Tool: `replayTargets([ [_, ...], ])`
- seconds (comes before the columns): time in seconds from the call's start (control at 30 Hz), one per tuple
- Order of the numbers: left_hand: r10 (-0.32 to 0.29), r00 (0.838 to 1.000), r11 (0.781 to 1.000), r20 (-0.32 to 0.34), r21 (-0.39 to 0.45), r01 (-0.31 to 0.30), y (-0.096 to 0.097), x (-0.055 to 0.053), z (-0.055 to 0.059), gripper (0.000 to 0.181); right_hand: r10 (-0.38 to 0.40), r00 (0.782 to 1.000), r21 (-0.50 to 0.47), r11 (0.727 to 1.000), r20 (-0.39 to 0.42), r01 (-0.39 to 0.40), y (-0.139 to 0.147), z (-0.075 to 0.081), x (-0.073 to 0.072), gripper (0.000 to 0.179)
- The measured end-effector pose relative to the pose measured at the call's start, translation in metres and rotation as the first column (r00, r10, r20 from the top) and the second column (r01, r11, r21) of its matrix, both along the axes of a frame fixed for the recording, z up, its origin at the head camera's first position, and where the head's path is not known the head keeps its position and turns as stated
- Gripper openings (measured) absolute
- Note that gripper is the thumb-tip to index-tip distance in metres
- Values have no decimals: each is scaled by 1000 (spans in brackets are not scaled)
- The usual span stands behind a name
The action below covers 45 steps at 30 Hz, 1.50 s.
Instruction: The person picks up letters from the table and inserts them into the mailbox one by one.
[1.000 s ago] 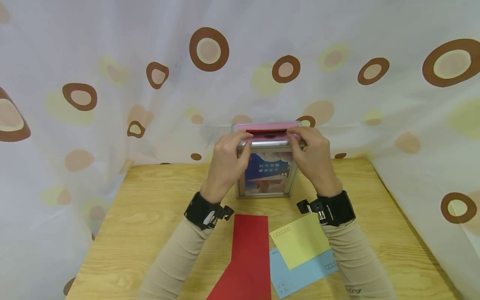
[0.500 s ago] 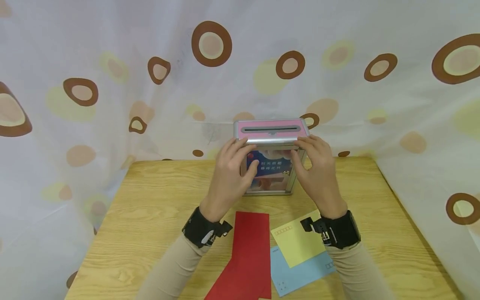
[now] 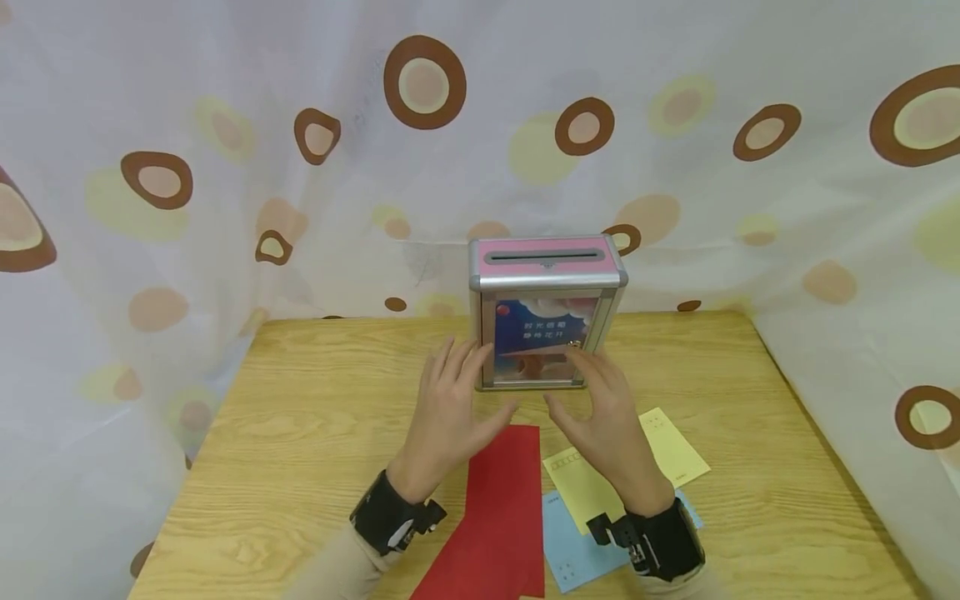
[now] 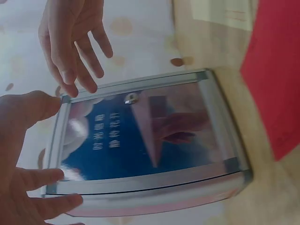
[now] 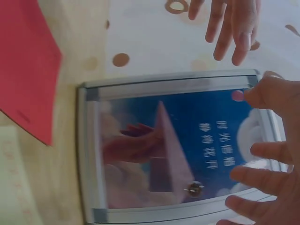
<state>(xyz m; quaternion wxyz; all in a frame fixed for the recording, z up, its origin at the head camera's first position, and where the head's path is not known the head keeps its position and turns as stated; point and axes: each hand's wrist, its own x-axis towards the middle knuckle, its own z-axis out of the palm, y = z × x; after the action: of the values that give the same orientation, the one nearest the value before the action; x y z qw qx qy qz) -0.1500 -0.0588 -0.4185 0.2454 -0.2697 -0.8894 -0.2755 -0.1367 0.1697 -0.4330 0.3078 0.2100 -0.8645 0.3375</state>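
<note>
A pink letter box (image 3: pixel 551 279) with silver metal edges stands upright at the back of the table. Its top has a slot (image 3: pixel 543 256), and a small lock (image 4: pixel 131 98) sits on the clear front door. In front of the box hang both hands, fingers spread and holding nothing. My left hand (image 3: pixel 446 417) is before the box's lower left side, my right hand (image 3: pixel 611 425) before its lower right. Red envelopes (image 3: pixel 504 500) lie below and between the hands. Partly under the right hand are yellow envelopes (image 3: pixel 675 450) and a blue envelope (image 3: pixel 573 550).
The wooden table (image 3: pixel 300 433) extends to both sides of the hands. A white curtain (image 3: pixel 337 225) with brown and yellow spots hangs behind it and along its sides, close behind the box.
A second ago both hands pinched a red envelope at the slot; half a second ago it was out of sight. The hands have since drawn back and down from the box top.
</note>
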Motion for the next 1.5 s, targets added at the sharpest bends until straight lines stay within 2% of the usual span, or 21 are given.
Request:
replayTargets([
  [0.07, 30, 997, 999, 75, -47, -27, -1, 5, -9, 79, -7, 998, 21, 1000, 68, 6, -3, -10, 3, 68],
  [0.17, 72, 983, 993, 170, -106, -54, -3, 13, -22, 87, -50, 983, 59, 997, 177, 41, -6, -21, 9, 79],
  [0.33, 117, 959, 982, 259, -174, -73, -7, 24, -38, 98, -148, 937, 120, 986, 317, 115, -7, -36, 20, 88],
  [0.5, 173, 927, 963, 333, -254, -88, -17, 33, -51, 106, -194, 888, 186, 974, 417, 126, -12, -48, 36, 96],
  [0.7, 164, 893, 974, 419, -213, -79, -20, 45, -63, 112, -210, 820, 196, 973, 533, 122, -17, -57, 50, 103],
  [0.8, 161, 878, 977, 450, -199, -77, -18, 53, -71, 114, -219, 798, 201, 971, 561, 125, -18, -61, 53, 103],
  [0.9, 159, 862, 980, 481, -186, -77, -14, 61, -79, 115, -243, 788, 222, 965, 566, 138, -17, -65, 54, 102],
  [0.97, 155, 858, 982, 489, -174, -78, -11, 64, -84, 114, -261, 783, 242, 959, 565, 145, -14, -67, 52, 99],
  [1.1, 126, 867, 985, 481, -163, -53, -10, 67, -92, 112, -276, 777, 261, 954, 566, 148, -14, -71, 45, 93],
  [1.2, 113, 870, 985, 479, -167, -36, -10, 69, -95, 111, -260, 773, 258, 957, 579, 129, -15, -73, 36, 90],
  [1.4, 105, 852, 984, 514, -175, -16, -11, 73, -97, 106, -251, 744, 267, 958, 619, 102, -20, -80, 21, 83],
  [1.5, 104, 842, 983, 529, -183, -7, -12, 73, -98, 100, -246, 752, 276, 957, 611, 89, -24, -82, 14, 80],
])
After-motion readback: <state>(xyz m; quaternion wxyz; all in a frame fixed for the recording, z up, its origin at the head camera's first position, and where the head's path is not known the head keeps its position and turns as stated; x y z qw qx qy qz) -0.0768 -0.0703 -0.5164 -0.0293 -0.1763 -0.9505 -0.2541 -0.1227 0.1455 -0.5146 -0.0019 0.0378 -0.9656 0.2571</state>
